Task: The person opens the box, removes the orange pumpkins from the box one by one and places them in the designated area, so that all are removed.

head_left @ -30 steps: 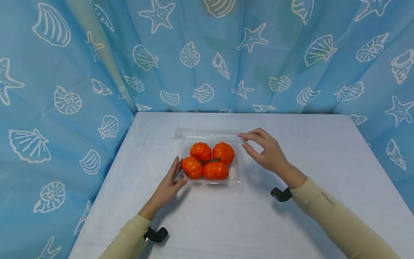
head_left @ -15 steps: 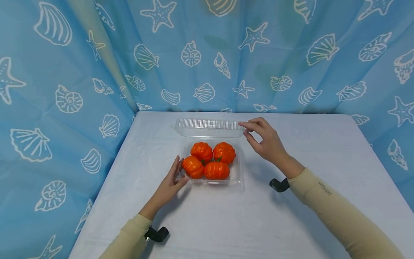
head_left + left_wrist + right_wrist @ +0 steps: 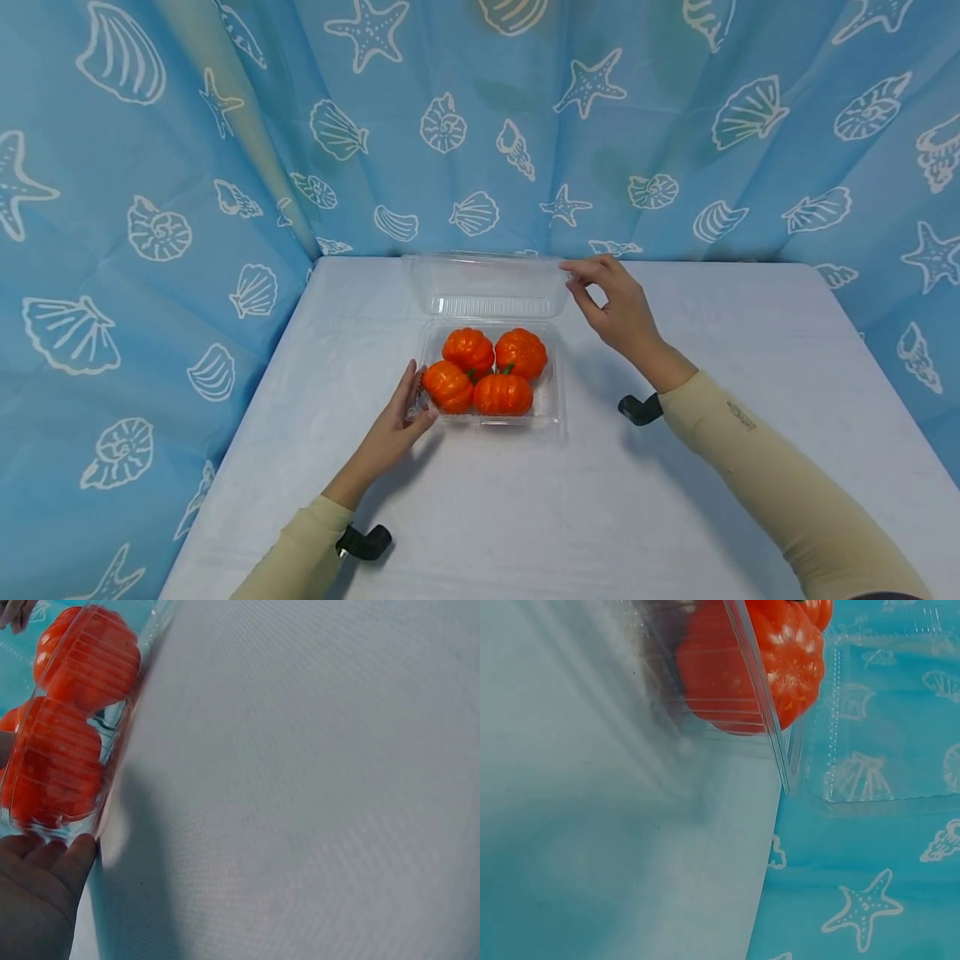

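A clear plastic clamshell container (image 3: 553,404) sits on the table with several small orange pumpkins (image 3: 502,395) inside. Its hinged lid (image 3: 491,283) is raised at the back, leaning away from the pumpkins. My right hand (image 3: 618,308) pinches the lid's right corner between thumb and fingers. At the container's left side, my left hand (image 3: 392,427) rests with extended fingers on the wall and its thumb by the near corner. In the left wrist view, the left hand's fingertips (image 3: 79,851) touch the container's end. The right wrist view shows the see-through lid (image 3: 892,780), but not the right hand.
A white cloth covers the table (image 3: 510,517). Blue curtains (image 3: 465,125) with white shell and starfish prints hang behind it and along the sides. A black wrist mount sticks out from each sleeve (image 3: 780,483).
My right hand has moved up and away, swinging the lid from low over the back edge to a more upright, backward-leaning position. The left hand and pumpkins stay in place.
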Demonstrator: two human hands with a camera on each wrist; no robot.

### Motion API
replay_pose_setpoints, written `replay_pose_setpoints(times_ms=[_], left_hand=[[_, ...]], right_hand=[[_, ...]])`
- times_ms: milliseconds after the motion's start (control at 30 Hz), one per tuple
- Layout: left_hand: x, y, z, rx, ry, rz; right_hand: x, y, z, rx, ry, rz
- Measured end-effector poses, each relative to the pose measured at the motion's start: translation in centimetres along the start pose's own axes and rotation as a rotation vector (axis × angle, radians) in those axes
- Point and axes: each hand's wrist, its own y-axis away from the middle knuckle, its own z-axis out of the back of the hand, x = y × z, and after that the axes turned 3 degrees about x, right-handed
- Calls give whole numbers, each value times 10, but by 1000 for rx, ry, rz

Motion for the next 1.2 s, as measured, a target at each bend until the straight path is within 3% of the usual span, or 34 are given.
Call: replay_pose_setpoints(times_ms=[133, 367, 733, 1200], left_hand=[[11, -3, 0, -3, 9, -31], [14, -4, 0, 13, 13, -68], [16, -3, -4, -14, -67, 4], [12, -2, -2, -16, -73, -25]], right_hand=[[-5, -3, -1, 25, -10, -15], [-13, -9, -7, 37, 4, -35], [-22, -17, -15, 84, 16, -127], [-36, -20, -24, 138, -34, -196]])
